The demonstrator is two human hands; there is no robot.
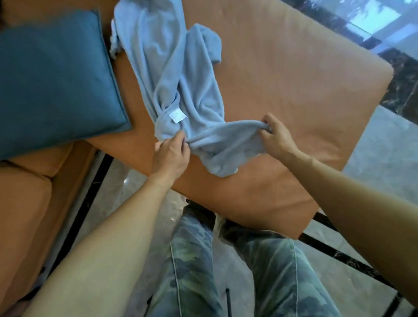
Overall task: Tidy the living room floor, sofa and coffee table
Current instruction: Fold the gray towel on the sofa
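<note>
The light-blue blanket (173, 74) lies crumpled on the orange sofa seat (284, 80), stretching toward 11 o'clock from the hands. The left hand (171, 153) and right hand (275, 137) each pinch its near edge, fingers curled.

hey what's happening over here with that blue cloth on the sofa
A person is standing at the orange sofa and handling a crumpled light blue blanket that lies across its seat. The left hand and the right hand each pinch its near edge, apart from each other. A white label faces up. A teal cushion sits beside it.
</note>
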